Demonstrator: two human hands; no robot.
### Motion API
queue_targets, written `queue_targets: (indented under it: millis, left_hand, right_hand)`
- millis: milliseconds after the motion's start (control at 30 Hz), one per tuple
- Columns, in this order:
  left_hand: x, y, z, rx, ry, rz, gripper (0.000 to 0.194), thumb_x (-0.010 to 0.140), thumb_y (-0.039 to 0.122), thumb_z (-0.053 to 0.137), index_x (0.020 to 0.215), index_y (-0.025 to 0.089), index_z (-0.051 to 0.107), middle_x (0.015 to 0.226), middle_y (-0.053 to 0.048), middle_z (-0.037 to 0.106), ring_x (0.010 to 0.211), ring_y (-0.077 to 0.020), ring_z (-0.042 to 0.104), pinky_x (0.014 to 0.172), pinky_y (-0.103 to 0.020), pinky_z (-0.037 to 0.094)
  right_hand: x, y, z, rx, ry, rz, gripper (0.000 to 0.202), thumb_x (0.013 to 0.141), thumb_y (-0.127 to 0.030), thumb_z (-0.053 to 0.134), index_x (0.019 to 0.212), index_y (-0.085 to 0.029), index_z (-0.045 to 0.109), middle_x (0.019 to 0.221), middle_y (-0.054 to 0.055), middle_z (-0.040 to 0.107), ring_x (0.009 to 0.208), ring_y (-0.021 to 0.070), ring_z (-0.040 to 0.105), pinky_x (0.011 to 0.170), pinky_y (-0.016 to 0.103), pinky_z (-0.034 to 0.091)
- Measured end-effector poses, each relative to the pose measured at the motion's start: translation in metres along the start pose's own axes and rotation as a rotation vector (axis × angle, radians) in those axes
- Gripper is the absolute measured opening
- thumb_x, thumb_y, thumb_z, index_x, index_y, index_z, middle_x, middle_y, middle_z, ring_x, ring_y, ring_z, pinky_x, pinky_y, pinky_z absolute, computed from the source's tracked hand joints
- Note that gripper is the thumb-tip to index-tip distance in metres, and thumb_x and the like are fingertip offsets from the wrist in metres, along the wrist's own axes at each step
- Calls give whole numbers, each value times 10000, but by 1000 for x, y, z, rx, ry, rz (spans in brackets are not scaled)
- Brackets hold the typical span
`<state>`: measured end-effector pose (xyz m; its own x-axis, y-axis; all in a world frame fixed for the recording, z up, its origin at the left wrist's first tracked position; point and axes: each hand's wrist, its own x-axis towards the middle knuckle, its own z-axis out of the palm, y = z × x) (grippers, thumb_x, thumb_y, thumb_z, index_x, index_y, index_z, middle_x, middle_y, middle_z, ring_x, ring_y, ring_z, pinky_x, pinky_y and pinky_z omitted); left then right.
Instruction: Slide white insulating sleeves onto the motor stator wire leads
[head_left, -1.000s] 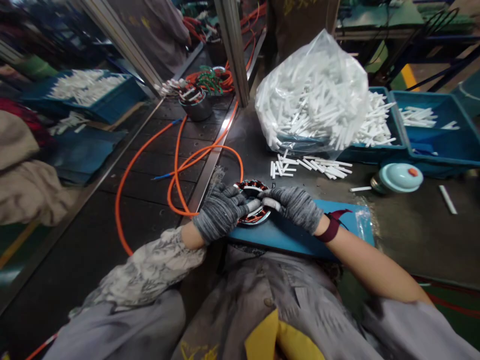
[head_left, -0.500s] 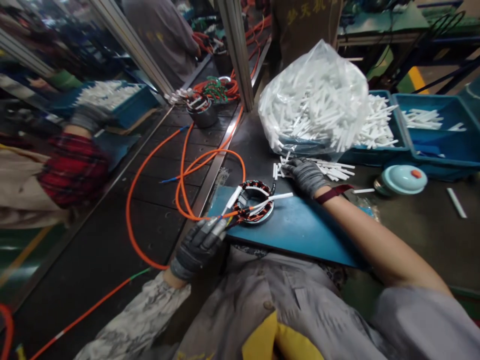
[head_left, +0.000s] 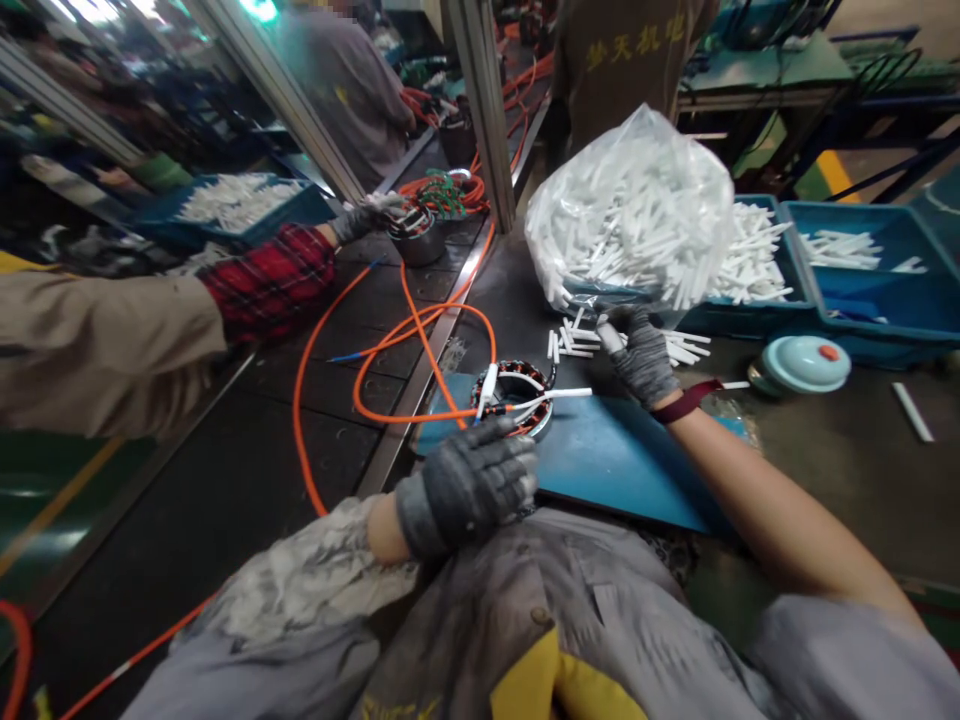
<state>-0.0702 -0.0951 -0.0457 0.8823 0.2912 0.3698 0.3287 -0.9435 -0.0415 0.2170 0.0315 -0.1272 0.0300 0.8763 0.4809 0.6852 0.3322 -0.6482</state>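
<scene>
My right hand (head_left: pixel 641 355), in a grey glove, pinches a short white sleeve tube (head_left: pixel 610 335) between thumb and fingers, above loose white tubes (head_left: pixel 574 340) on the bench. My gloved left hand (head_left: pixel 466 487) lies at the near side of a ring-shaped motor stator (head_left: pixel 551 408). Its fingers are stretched out and slightly bent; its palm is hidden, and I see nothing held. The stator, with black and orange windings, rests on a blue board (head_left: pixel 622 460). White-sleeved leads and an orange cable (head_left: pixel 390 417) come from it.
A plastic bag of white tubes (head_left: pixel 637 220) stands behind my right hand, beside blue bins (head_left: pixel 892 330). A lidded light-blue container (head_left: pixel 806 363) is at the right. On the left, a co-worker's gloved hand (head_left: pixel 360 220) reaches to another stator (head_left: pixel 416 240).
My left hand has let go of the leads and moved right, to the stator's near side. My right hand has lifted a white tube from the pile. The co-worker's arm has reached across.
</scene>
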Motion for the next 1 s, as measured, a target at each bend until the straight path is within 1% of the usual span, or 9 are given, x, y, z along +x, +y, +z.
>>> queue_targets:
  millis: [100, 267, 333, 400, 500, 567, 667, 800, 1000]
  left_hand:
    - [19, -6, 33, -94, -13, 94, 245, 1006, 244, 547, 880, 230, 756, 1037, -1, 785, 1023, -156, 714, 1005, -349, 557]
    - [58, -23, 46, -221, 32, -346, 396, 1092, 340, 365, 1106, 217, 742, 1131, -6, 765, 1065, -120, 701, 996, -272, 543]
    - [62, -27, 44, -219, 48, -350, 393, 1089, 359, 379, 1109, 208, 741, 1151, -17, 760, 1077, -125, 698, 1005, -273, 533]
    - [52, -29, 41, -164, 70, -219, 384, 1054, 453, 456, 1177, 201, 718, 1251, -57, 723, 1188, -190, 656, 1068, -356, 502]
    - [16, -36, 31, -59, 61, -146, 625, 978, 634, 491, 1392, 175, 582, 1412, -137, 612, 1363, -319, 516, 1162, -533, 396]
    - [-10, -44, 22, -23, 11, -209, 613, 989, 596, 496, 1408, 154, 559, 1413, -162, 598, 1374, -323, 500, 1152, -520, 413]
    - [-35, -52, 13, 36, -38, -257, 383, 1018, 409, 517, 1288, 172, 651, 1337, -129, 649, 1360, -308, 511, 1103, -467, 479]
    - [-29, -44, 20, 204, -64, -286, 281, 985, 197, 530, 1223, 188, 679, 1261, -86, 698, 1286, -281, 566, 1096, -486, 479]
    - [-1, -32, 41, 454, -96, -315, 219, 945, 205, 519, 1008, 202, 728, 1007, -67, 730, 1035, -257, 642, 1128, -490, 438]
  right_hand:
    - [-13, -26, -12, 56, 113, 10, 283, 984, -462, 467, 1079, -216, 570, 1001, 98, 688, 926, 257, 665, 909, 460, 544]
    - [-30, -72, -19, 271, 154, 5, 165, 978, -405, 521, 1029, -253, 561, 925, 65, 670, 879, 243, 674, 900, 442, 556]
    - [-37, -80, -21, 324, 141, 15, 154, 978, -392, 534, 1048, -261, 574, 949, 63, 673, 882, 240, 674, 896, 446, 559]
    - [-48, -82, -27, 351, 104, 41, 169, 985, -385, 529, 1093, -272, 594, 1030, 67, 683, 928, 240, 675, 913, 448, 557]
    - [-72, -80, -39, 388, -21, 109, 212, 1012, -358, 496, 1181, -300, 610, 1148, 58, 690, 985, 227, 677, 935, 434, 554]
    - [-89, -78, -44, 410, -95, 127, 224, 1015, -331, 499, 1201, -300, 620, 1168, 48, 697, 1005, 217, 680, 953, 419, 549]
    - [-105, -80, -45, 464, -178, 136, 218, 1013, -308, 513, 1191, -275, 634, 1159, 37, 709, 1040, 199, 675, 979, 388, 536]
    - [-106, -94, -44, 529, -275, 147, 198, 1003, -330, 542, 1152, -259, 652, 1121, 30, 711, 1037, 182, 668, 959, 338, 531]
    - [-102, -100, -45, 568, -318, 276, 170, 959, -391, 636, 1023, -240, 681, 982, 4, 727, 900, 167, 678, 849, 296, 534]
